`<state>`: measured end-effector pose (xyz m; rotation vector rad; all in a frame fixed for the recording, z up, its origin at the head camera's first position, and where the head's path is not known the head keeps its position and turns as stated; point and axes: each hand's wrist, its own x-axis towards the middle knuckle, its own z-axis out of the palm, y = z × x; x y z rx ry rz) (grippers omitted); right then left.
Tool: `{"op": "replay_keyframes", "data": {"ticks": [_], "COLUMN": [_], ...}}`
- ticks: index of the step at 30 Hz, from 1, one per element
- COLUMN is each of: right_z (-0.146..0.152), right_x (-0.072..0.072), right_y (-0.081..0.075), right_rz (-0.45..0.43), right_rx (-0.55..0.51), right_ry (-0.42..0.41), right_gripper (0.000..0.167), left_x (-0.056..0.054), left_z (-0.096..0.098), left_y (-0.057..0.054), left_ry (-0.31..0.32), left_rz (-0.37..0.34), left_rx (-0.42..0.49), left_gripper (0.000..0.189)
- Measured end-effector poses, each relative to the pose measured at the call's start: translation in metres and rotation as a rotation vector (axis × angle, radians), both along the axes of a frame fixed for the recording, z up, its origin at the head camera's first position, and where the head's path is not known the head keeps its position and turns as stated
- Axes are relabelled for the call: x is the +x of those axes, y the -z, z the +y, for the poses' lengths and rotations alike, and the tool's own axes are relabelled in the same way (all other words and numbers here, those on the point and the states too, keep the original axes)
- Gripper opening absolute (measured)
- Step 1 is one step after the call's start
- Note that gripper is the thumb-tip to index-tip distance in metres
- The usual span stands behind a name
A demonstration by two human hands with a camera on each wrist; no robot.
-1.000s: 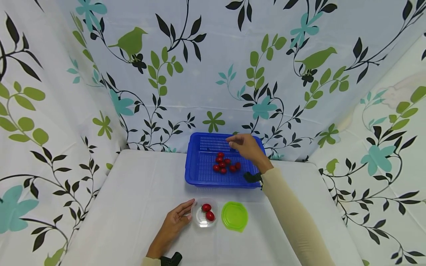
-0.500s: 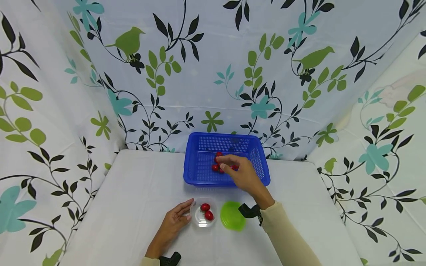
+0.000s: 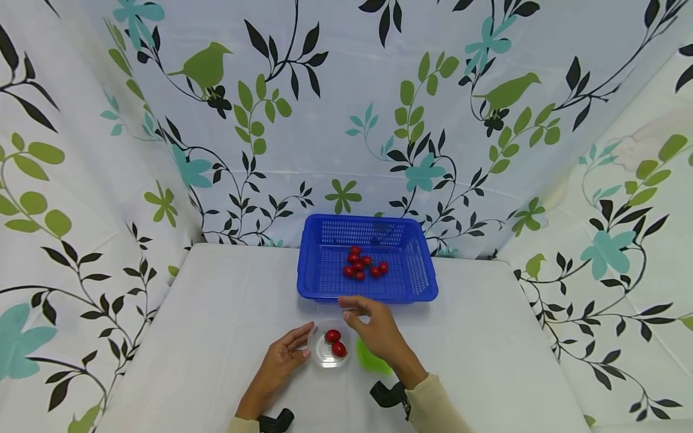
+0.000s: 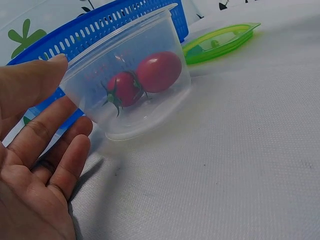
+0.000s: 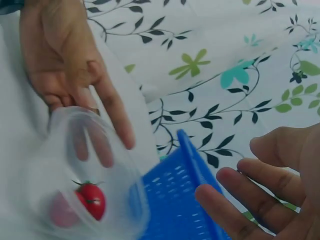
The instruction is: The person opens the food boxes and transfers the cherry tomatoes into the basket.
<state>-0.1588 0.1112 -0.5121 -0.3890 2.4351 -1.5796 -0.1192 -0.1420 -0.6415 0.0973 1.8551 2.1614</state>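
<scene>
Two red cherry tomatoes [image 3: 335, 343] lie in a clear plastic container [image 3: 330, 362] on the white table. My left hand [image 3: 284, 355] is at the container's left side, its fingers extended and touching the wall; in the left wrist view the thumb tip is at the rim. My right hand [image 3: 376, 331] hovers right of the container, over the green lid [image 3: 370, 359], partly hiding it. Its fingers [image 5: 255, 200] are loosely bent and spread from the thumb, with nothing between them. Several more cherry tomatoes [image 3: 360, 264] lie in the blue basket [image 3: 319, 288] behind.
The white-covered table [image 3: 233, 300] extends to both sides of the basket. A patterned curtain [image 3: 325, 120] with leaves and birds hangs behind the table and at its sides. Close behind the container and lid stands the basket's front rim.
My right hand has come from above the basket's right side, across the tomatoes, toward me and down to the lid and container. The left hand stays at the container.
</scene>
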Motion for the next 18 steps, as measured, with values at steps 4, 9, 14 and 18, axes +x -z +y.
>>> {"op": "replay_keyframes", "data": {"ticks": [4,9,14,18], "right_z": [-0.005,-0.015,-0.022,-0.027], "right_x": [0.011,0.020,0.025,0.027], "right_y": [0.013,0.027,0.037,0.041], "right_rz": [0.004,0.007,-0.002,0.022], "right_rx": [-0.011,0.020,0.070,0.092], "right_ry": [0.015,0.015,0.005,-0.007], "right_gripper": [0.031,0.030,0.033,0.037], "left_x": [-0.001,-0.001,0.001,0.001], "left_z": [0.001,0.001,0.002,0.002], "left_y": [0.001,0.001,-0.001,-0.001], "left_ry": [-0.003,-0.001,-0.001,-0.002], "left_rz": [-0.001,0.019,0.023,0.026], "left_rx": [-0.003,0.002,0.000,0.001], "left_gripper": [0.059,0.058,0.058,0.059]}}
